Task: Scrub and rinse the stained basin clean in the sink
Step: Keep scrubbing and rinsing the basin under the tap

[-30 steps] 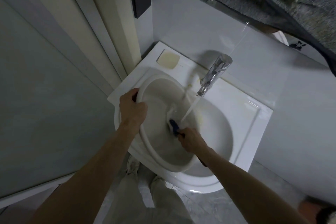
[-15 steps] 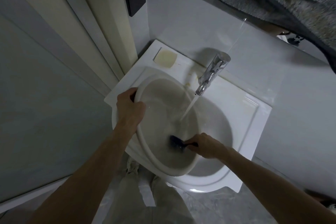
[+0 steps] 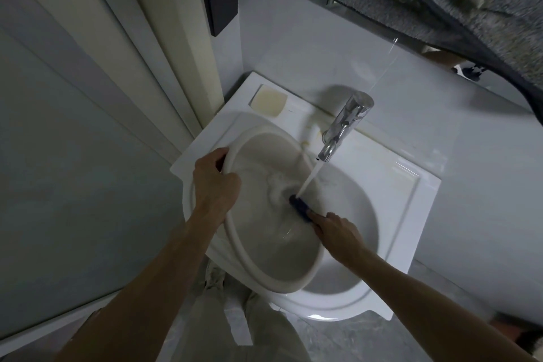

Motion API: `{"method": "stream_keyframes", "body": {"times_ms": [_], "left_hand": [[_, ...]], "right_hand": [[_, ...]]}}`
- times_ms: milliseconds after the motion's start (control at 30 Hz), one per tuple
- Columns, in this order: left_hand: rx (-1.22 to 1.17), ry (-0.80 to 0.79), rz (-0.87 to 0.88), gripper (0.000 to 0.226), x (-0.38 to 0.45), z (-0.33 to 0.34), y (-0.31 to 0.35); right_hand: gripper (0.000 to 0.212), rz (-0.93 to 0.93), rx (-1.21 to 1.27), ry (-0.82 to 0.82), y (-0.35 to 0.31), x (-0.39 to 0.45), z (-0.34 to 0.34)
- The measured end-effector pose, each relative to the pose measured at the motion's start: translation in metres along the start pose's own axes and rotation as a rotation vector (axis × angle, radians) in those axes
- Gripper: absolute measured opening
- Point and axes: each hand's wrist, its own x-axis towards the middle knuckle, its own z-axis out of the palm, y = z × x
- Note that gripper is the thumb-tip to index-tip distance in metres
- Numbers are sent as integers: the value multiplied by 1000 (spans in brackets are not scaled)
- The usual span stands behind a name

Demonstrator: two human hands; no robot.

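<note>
Now the brush (image 3: 299,209) sits right under the faucet (image 3: 346,126), its dark blue head at the foot of the running stream; half a second ago it was working lower in the basin, clear of the water, and 1 second ago it was up near the stream as well. That back-and-forth reads as scrubbing strokes across the basin's inside, so the task looks to be mid-scrub, with rinsing going on at once.

The right hand (image 3: 338,229) is wrapped around the brush handle, forefinger stretched along it toward the head, just below and to the right of the faucet's outlet. The left hand (image 3: 214,185) is clamped on the basin's rim, fingers curled over the edge, to the left of the faucet; its hold has not shifted across the 3 views.

The basin (image 3: 264,247) is an off-white oval tub tilted inside the white sink (image 3: 382,214), its far rim reaching below the faucet and its near rim hanging over the sink's front edge. Inside it, water churns and foams around the brush head, and the inner wall looks dull greyish-beige. The sink's own bowl shows bare to the right of the basin; I cannot tell whether water is pooling there. A pale yellow soap bar (image 3: 270,101) lies on the sink's ledge, left of the faucet.
</note>
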Motion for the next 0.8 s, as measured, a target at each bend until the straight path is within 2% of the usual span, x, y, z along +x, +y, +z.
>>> {"method": "stream_keyframes", "body": {"times_ms": [100, 133, 233, 267, 333, 400, 467, 533, 600, 700, 733, 800], "left_hand": [[-18, -20, 33, 38, -7, 3, 8], [-25, -24, 42, 39, -8, 4, 9], [-26, -15, 45, 41, -8, 4, 10], [-23, -11, 43, 41, -8, 4, 9], [-25, -16, 43, 40, -9, 3, 10], [-21, -19, 51, 40, -9, 3, 9], [-11, -13, 56, 37, -8, 3, 7], [-2, 0, 60, 36, -7, 4, 6], [10, -3, 69, 36, -7, 5, 6], [16, 1, 80, 36, -7, 6, 6], [21, 2, 78, 36, -6, 6, 6], [22, -8, 63, 36, -4, 5, 3]], "right_hand": [[34, -193, 129, -190, -13, -5, -1], [34, -208, 130, -206, -11, -4, -3], [38, -58, 13, 6, 6, 6, -5], [39, -27, 25, 31, 6, 5, -3], [39, -126, 59, -44, -3, 0, 2], [41, -279, -31, -148, -6, -7, -1], [53, -289, -212, -6, 12, 5, -2], [65, -168, -328, 83, 23, 14, -8], [61, -188, -276, -14, 20, 15, -10], [46, -333, -3, -304, 5, 2, -19], [44, -357, 1, -293, 5, 2, -22], [51, -289, -145, -149, 15, 12, -22]]}}
